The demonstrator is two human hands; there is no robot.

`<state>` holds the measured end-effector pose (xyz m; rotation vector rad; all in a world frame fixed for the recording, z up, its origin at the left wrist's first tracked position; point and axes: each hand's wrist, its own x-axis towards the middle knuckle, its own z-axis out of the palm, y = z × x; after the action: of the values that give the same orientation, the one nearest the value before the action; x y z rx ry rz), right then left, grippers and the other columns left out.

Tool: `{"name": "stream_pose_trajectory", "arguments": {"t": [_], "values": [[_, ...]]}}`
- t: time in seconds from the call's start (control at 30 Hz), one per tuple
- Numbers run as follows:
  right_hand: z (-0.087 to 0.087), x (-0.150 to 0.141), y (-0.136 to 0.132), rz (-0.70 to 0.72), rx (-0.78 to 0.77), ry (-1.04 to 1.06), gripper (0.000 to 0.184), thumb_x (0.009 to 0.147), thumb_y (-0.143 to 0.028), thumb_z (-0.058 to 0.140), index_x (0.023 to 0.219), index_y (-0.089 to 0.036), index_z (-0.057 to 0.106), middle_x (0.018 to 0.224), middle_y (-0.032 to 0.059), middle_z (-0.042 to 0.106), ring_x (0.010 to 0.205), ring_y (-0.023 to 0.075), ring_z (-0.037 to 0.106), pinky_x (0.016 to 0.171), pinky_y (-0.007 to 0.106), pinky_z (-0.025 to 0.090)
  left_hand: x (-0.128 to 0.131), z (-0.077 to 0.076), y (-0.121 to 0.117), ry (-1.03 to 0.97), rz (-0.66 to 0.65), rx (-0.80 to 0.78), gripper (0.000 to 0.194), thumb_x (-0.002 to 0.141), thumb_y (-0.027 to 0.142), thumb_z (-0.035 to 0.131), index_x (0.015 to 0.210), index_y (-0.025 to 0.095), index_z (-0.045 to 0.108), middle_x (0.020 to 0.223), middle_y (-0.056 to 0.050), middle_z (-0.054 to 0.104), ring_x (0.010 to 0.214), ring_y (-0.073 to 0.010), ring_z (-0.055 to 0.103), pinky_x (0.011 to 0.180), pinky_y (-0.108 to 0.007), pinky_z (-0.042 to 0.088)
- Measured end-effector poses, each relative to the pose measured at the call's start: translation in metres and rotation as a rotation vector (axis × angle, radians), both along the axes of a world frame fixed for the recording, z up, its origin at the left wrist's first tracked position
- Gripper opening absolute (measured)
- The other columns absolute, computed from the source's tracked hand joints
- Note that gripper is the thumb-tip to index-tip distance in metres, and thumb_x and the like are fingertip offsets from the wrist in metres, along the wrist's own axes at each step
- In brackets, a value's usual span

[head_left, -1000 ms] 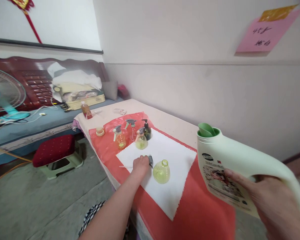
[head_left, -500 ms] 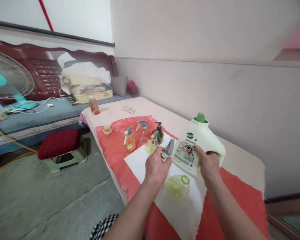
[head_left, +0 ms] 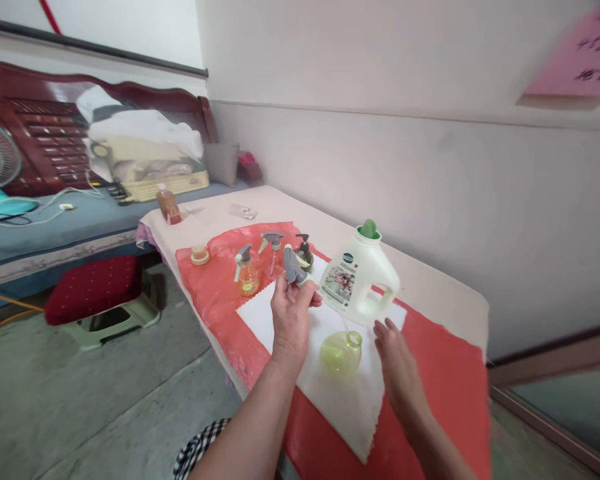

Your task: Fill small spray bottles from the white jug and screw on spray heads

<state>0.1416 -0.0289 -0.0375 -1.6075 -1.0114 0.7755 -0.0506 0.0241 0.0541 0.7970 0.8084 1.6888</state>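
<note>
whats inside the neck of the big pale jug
A green piece sits in the open top of the pale jug, poking above the rim. Its lower part and anything deeper are hidden by the jug's walls, so the contents can't be told.

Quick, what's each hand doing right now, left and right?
Left hand: closed, holding the gray spray head.
Right hand: open, holding nothing, near the yellow-green bottle.

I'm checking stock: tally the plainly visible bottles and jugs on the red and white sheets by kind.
Pale jug: 1
Spray bottles: 2
Dark pump bottle: 1
Open yellow-green bottle: 1
Total: 5
More may hide behind the left hand.
</note>
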Motion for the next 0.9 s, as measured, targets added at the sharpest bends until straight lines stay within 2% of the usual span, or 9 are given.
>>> {"name": "stream_pose_trajectory", "arguments": {"t": [0.07, 0.13, 0.27, 0.33, 0.47, 0.6, 0.73, 0.8, 0.9], "values": [[-0.007, -0.001, -0.022, 0.011, -0.059, 0.058, 0.066, 0.083, -0.061, 0.044, 0.142, -0.032, 0.033, 0.146, 0.0039, 0.044, 0.131, 0.0255, 0.043, 0.108, 0.043, 0.038, 0.005, 0.001, -0.003, 0.012, 0.007, 0.017, 0.017, 0.081, 0.03, 0.062, 0.092, 0.02, 0.054, 0.079, 0.001, 0.06, 0.062, -0.0096, 0.056, 0.064, -0.026, 0.048], [-0.013, -0.005, -0.032, 0.053, -0.073, 0.086, 0.074, 0.079, -0.06, 0.052, 0.143, -0.029, 0.029, 0.149, 0.0068, 0.038, 0.135, 0.0259, 0.039, 0.109, 0.044, 0.036, 0.009, 0.001, -0.005, 0.03, 0.015, 0.021, 0.016, 0.081, 0.03, 0.062, 0.092, 0.02, 0.055, 0.08, 0.001, 0.06, 0.062, -0.0093, 0.056, 0.064, -0.025, 0.047], [-0.022, -0.018, -0.024, 0.198, -0.067, 0.0, 0.099, 0.068, -0.054, 0.067, 0.146, -0.022, 0.016, 0.153, 0.0131, 0.028, 0.14, 0.0258, 0.029, 0.112, 0.044, 0.031, 0.014, 0.0, -0.009, 0.022, 0.047, 0.02, 0.018, 0.079, 0.03, 0.065, 0.092, 0.021, 0.056, 0.077, 0.002, 0.059, 0.061, -0.0094, 0.057, 0.064, -0.025, 0.048], [-0.025, -0.025, -0.016, 0.241, -0.088, -0.093, 0.099, 0.064, -0.05, 0.071, 0.144, -0.021, 0.019, 0.15, 0.0129, 0.033, 0.137, 0.0271, 0.033, 0.112, 0.046, 0.03, 0.015, 0.0, -0.009, 0.01, 0.061, 0.031, 0.02, 0.078, 0.03, 0.066, 0.092, 0.021, 0.056, 0.074, 0.003, 0.058, 0.061, -0.0093, 0.057, 0.064, -0.025, 0.048], [-0.027, -0.034, -0.007, 0.257, -0.09, -0.155, 0.084, 0.065, -0.041, 0.069, 0.137, -0.022, 0.031, 0.136, 0.0105, 0.049, 0.125, 0.0283, 0.047, 0.106, 0.047, 0.036, 0.014, 0.0, -0.006, -0.009, 0.078, 0.057, 0.023, 0.078, 0.03, 0.067, 0.096, 0.021, 0.056, 0.076, 0.002, 0.059, 0.061, -0.0093, 0.057, 0.063, -0.025, 0.048], [-0.02, -0.037, -0.007, 0.252, -0.078, -0.192, 0.073, 0.065, -0.036, 0.068, 0.13, -0.022, 0.037, 0.127, 0.0082, 0.055, 0.119, 0.0267, 0.052, 0.103, 0.044, 0.04, 0.013, 0.0, -0.004, -0.014, 0.119, 0.075, 0.022, 0.079, 0.031, 0.066, 0.094, 0.02, 0.055, 0.077, 0.001, 0.059, 0.064, -0.0103, 0.058, 0.063, -0.025, 0.048], [-0.008, -0.035, -0.011, 0.224, -0.073, -0.229, 0.073, 0.063, -0.036, 0.068, 0.128, -0.024, 0.037, 0.124, 0.0079, 0.057, 0.115, 0.0282, 0.055, 0.097, 0.047, 0.044, 0.016, 0.001, -0.012, 0.131, 0.075, 0.091, 0.022, 0.078, 0.031, 0.067, 0.094, 0.021, 0.056, 0.075, 0.003, 0.058, 0.06, -0.0091, 0.056, 0.062, -0.024, 0.047], [0.001, -0.032, -0.016, 0.191, -0.067, -0.241, 0.077, 0.062, -0.038, 0.069, 0.129, -0.025, 0.034, 0.125, 0.0085, 0.056, 0.114, 0.0297, 0.055, 0.094, 0.049, 0.045, 0.02, 0.001, -0.018, 0.216, 0.011, 0.094, 0.021, 0.077, 0.031, 0.067, 0.094, 0.022, 0.058, 0.075, 0.003, 0.059, 0.061, -0.0097, 0.057, 0.065, -0.025, 0.047], [0.016, -0.024, -0.025, 0.123, -0.016, -0.335, 0.074, 0.063, -0.042, 0.069, 0.126, -0.025, 0.036, 0.123, 0.0096, 0.056, 0.113, 0.0312, 0.054, 0.093, 0.05, 0.044, 0.029, 0.002, -0.028, 0.235, -0.17, 0.097, 0.022, 0.076, 0.029, 0.069, 0.095, 0.021, 0.061, 0.083, 0.0, 0.064, 0.077, -0.0136, 0.061, 0.077, -0.027, 0.048]]}}
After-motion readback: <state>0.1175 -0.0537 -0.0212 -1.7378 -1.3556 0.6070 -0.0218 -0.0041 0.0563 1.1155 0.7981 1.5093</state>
